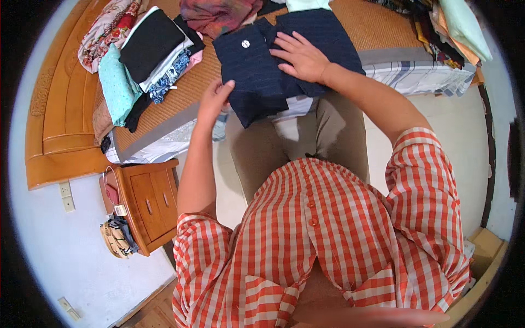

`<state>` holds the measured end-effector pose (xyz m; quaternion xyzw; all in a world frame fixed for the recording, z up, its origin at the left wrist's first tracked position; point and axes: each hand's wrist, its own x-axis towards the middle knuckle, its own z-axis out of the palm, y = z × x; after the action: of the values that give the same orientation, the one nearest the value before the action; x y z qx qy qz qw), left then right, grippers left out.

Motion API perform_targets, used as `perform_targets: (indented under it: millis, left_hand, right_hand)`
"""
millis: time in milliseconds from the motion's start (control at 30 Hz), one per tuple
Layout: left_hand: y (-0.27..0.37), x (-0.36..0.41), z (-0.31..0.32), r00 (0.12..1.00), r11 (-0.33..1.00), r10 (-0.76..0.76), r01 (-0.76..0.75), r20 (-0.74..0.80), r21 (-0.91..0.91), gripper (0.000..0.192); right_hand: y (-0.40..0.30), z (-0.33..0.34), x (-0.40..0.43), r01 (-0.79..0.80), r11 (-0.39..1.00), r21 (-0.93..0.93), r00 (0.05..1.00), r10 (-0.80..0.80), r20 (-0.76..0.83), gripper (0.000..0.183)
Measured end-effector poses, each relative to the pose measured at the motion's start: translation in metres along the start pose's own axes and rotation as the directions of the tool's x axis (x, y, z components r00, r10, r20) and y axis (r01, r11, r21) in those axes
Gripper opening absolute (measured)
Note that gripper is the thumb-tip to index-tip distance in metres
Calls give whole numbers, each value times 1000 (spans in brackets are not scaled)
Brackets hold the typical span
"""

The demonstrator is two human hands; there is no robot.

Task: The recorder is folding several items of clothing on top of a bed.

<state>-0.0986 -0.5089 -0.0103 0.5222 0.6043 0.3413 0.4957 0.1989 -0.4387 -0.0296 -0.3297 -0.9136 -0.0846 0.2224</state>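
A dark navy garment with faint stripes [256, 78], partly folded, lies at the near edge of a bed covered with a woven mat [387, 35]. A round whitish patch shows on its left part. My left hand [217, 96] holds the garment's lower left edge, thumb on top and fingers partly hidden beneath. My right hand [301, 59] lies flat on the garment, fingers spread and pointing left. Left of it is a stack of folded clothes with a black piece [152, 46] on top, beside a mint-green folded cloth [119, 88].
A crumpled reddish-purple cloth [219, 14] and a pale garment [307, 4] lie beyond. Floral fabric [102, 39] rests by the carved wooden headboard [67, 106]. More folded clothes [463, 30] sit at the far right. A wooden nightstand [149, 205] stands at the left.
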Motion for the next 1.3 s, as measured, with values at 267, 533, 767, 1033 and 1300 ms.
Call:
perform_targets:
  millis: [267,533,767,1033,1300]
  left_hand:
    - [20,9,33,978,817,-203,194,43,-544,44]
    - [71,5,-33,993,928,-110,90,-35,-362,39]
    - [119,25,44,912,869,406,-406,64,283,51]
    - [69,12,184,683,264,566,-680,461,684,64]
    - [74,-2,158,689,587,459,-709,561,390,53]
  right_hand:
    - [-2,-9,-5,-52,992,115,998,49,26,43]
    - [63,-37,-37,-285,900,331,856,394,-336,32]
    - [67,-11,-74,-405,911,75,885,411,-218,31]
    - [62,-16,-70,-353,931,91,884,363,-293,28]
    - [-25,-44,-112,-289,-127,949,398,886,240,15]
